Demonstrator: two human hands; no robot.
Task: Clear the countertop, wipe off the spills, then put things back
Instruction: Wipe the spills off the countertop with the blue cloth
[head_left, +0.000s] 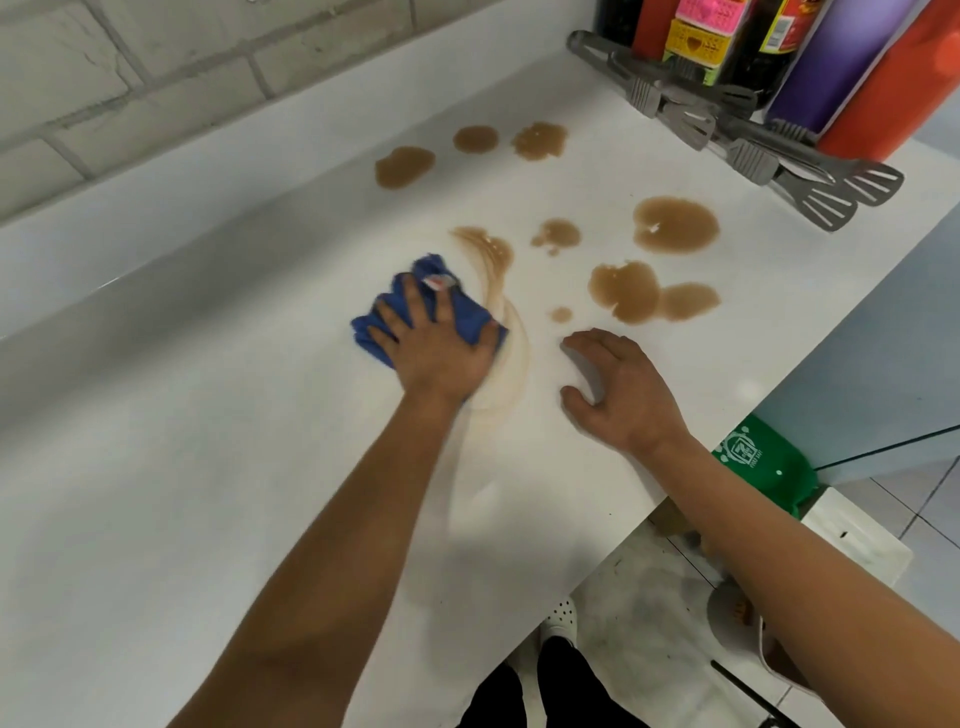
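Note:
My left hand (439, 345) presses a crumpled blue cloth (470, 312) flat on the white countertop (208, 467), fingers spread over it. A smeared brown streak (498, 270) curves from beside the cloth down past my wrist. Several brown puddles (675, 224) lie further out, toward the right and back. My right hand (618, 384) rests on the counter to the right of the cloth, fingers curled loosely, holding nothing.
Metal tongs and slotted spatulas (753, 150) lie at the back right, beside bottles and containers (810, 57). A tiled wall (130, 78) runs along the back. The counter edge (691, 483) falls off at the right to the floor, where a green bag (758, 462) sits.

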